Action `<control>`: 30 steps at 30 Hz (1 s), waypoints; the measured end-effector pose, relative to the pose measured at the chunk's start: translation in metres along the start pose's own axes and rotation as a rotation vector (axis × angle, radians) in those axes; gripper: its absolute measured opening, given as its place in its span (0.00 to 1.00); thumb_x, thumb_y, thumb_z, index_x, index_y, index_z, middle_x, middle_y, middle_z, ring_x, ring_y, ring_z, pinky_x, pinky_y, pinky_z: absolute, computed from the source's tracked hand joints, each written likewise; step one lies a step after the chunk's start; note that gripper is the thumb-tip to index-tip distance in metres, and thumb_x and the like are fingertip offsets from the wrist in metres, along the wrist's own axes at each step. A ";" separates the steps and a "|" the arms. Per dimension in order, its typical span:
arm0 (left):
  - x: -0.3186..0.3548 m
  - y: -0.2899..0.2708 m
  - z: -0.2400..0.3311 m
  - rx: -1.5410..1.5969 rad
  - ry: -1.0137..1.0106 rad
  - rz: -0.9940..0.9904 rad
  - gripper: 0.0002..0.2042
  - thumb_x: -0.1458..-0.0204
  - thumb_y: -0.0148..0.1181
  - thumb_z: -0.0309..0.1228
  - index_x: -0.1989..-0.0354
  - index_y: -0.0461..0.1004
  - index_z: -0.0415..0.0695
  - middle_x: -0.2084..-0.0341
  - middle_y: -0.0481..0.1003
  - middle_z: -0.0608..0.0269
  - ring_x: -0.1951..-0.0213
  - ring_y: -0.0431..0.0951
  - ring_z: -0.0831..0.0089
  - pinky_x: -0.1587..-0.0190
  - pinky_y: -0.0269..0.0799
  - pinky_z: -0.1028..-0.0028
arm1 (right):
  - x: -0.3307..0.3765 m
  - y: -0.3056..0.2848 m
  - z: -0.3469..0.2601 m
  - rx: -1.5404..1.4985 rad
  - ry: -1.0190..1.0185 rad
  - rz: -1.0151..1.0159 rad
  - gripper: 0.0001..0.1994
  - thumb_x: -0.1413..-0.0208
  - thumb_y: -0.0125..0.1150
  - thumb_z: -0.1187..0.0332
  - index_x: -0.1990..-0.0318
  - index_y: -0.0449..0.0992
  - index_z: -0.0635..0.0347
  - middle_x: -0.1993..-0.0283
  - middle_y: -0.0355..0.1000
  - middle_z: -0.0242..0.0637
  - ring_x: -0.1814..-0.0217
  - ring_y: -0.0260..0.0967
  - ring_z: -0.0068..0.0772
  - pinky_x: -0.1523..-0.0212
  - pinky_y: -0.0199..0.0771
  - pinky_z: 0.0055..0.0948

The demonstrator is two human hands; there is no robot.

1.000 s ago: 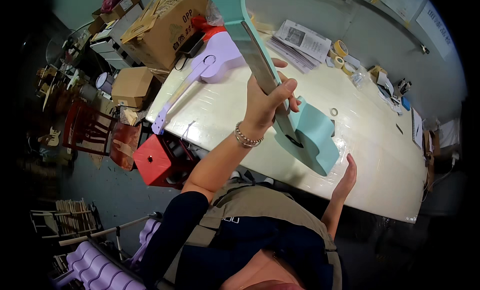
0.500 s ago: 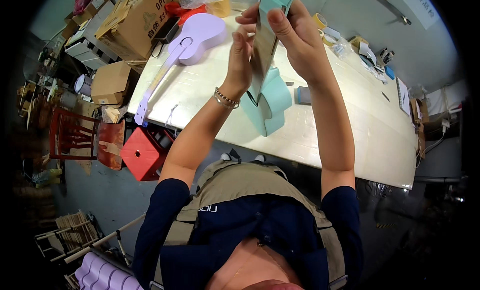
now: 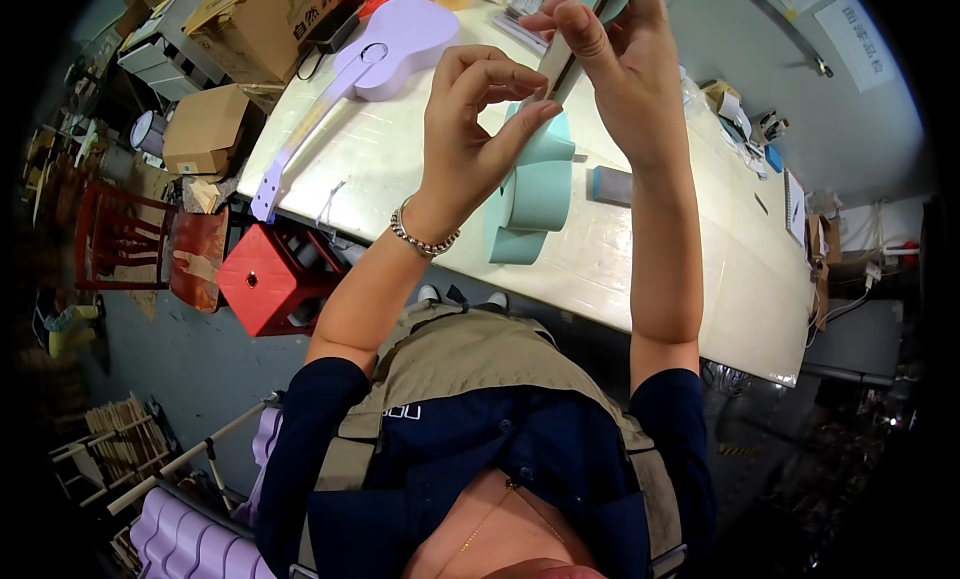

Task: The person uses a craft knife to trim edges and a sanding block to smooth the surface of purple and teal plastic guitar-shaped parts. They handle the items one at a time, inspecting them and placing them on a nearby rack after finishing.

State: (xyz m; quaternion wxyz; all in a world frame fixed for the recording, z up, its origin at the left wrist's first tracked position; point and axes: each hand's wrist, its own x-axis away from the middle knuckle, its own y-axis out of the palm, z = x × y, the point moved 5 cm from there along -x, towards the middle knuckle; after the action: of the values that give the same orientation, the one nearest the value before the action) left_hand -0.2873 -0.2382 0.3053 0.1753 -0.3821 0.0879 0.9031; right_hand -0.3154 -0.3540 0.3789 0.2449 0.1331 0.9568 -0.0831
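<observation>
A mint-green ukulele (image 3: 538, 194) is tilted up over the table, its body low and its neck rising away from me. My right hand (image 3: 640, 84) wraps the upper neck close to the headstock. Lower down, at the fretboard's edge, thumb and forefinger of my left hand (image 3: 475, 129) pinch together against the neck. Whether some small thing is also between those fingertips is hidden. Beyond my left hand lies a lilac ukulele (image 3: 415, 39) on its back, its neck pointing toward the table's near left edge. A grey-blue block (image 3: 612, 186) rests on the table beside my right forearm.
The cream-topped table (image 3: 720, 279) stretches off to the right, where a notebook (image 3: 794, 201) and loose papers lie. Cardboard boxes (image 3: 210, 129) stand at the left. On the floor are a red stool (image 3: 265, 279) and a red wooden chair (image 3: 125, 239).
My left hand has gone from half-open beside the neck to a pinch lower on it. My right hand and the neck have shifted right, and the ukulele body has turned somewhat.
</observation>
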 end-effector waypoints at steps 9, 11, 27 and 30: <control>0.003 0.002 -0.002 0.166 -0.074 0.117 0.07 0.58 0.65 0.20 0.70 0.74 0.35 0.64 0.64 0.62 0.63 0.73 0.76 0.58 0.78 0.75 | 0.000 0.000 0.010 -0.012 -0.075 0.009 0.23 0.46 0.61 0.64 0.49 0.59 0.65 0.62 0.66 0.35 0.60 0.69 0.26 0.58 0.70 0.23; 0.003 0.003 -0.002 0.180 -0.071 0.131 0.07 0.58 0.65 0.20 0.71 0.73 0.35 0.64 0.64 0.62 0.63 0.73 0.76 0.59 0.78 0.76 | 0.001 0.000 0.008 0.001 -0.074 0.018 0.23 0.45 0.61 0.64 0.48 0.58 0.65 0.62 0.66 0.35 0.59 0.70 0.26 0.58 0.70 0.23; 0.068 -0.016 0.005 -0.095 0.168 -0.250 0.11 0.56 0.59 0.21 0.70 0.64 0.49 0.59 0.75 0.60 0.53 0.71 0.59 0.45 0.57 0.61 | -0.029 -0.032 0.025 0.091 -0.223 0.046 0.28 0.43 0.55 0.55 0.47 0.57 0.70 0.62 0.64 0.36 0.62 0.69 0.27 0.58 0.71 0.25; 0.125 -0.026 -0.002 0.149 -0.164 -0.360 0.06 0.44 0.50 0.23 0.67 0.60 0.49 0.68 0.77 0.60 0.58 0.76 0.63 0.42 0.55 0.61 | -0.020 -0.033 0.025 0.239 -0.126 0.193 0.24 0.41 0.54 0.59 0.47 0.58 0.70 0.61 0.66 0.39 0.61 0.70 0.28 0.60 0.70 0.25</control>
State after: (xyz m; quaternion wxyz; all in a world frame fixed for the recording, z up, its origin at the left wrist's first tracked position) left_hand -0.3568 -0.1833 0.2126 0.3680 -0.3029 0.0705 0.8762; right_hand -0.2970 -0.3956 0.3707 0.2939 0.2472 0.9055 -0.1806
